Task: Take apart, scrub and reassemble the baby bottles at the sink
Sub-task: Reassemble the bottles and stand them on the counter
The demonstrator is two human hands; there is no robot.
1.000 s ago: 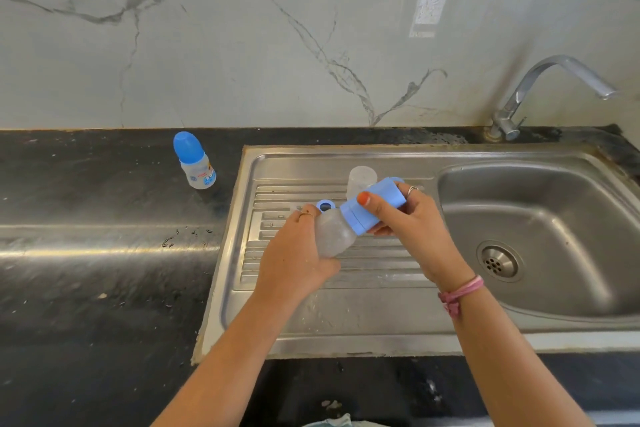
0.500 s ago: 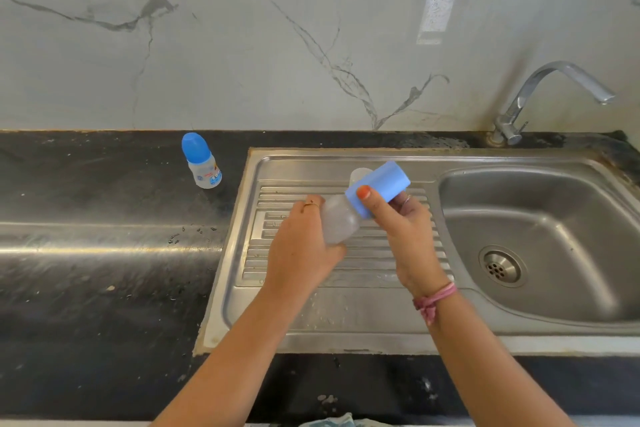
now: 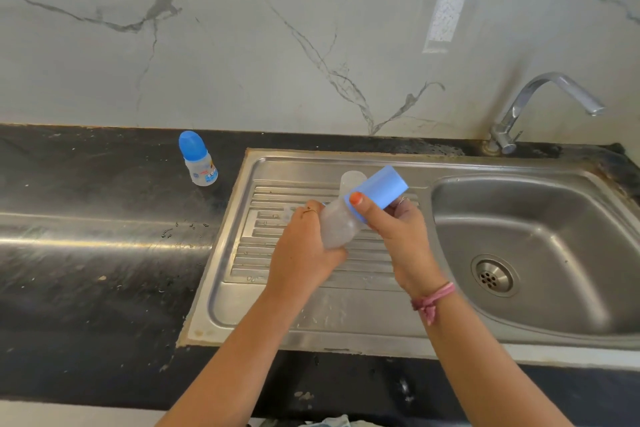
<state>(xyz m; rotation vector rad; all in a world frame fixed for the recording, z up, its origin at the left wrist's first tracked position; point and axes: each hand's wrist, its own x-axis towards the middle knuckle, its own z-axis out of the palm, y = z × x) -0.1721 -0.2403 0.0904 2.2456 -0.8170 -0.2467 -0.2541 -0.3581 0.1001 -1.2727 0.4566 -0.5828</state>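
At the upper left of the frame a capped baby bottle (image 3: 198, 159) stands upright on the black counter (image 3: 86, 253). In the middle, above the steel drainboard (image 3: 242, 288), the left hand (image 3: 304, 250) curls round a clear bottle (image 3: 337, 227), tilted. The right hand (image 3: 398, 236) pinches its blue cap (image 3: 379, 191). A clear piece (image 3: 352, 180), perhaps a teat, stands behind. The sink basin (image 3: 554, 218) lies at right.
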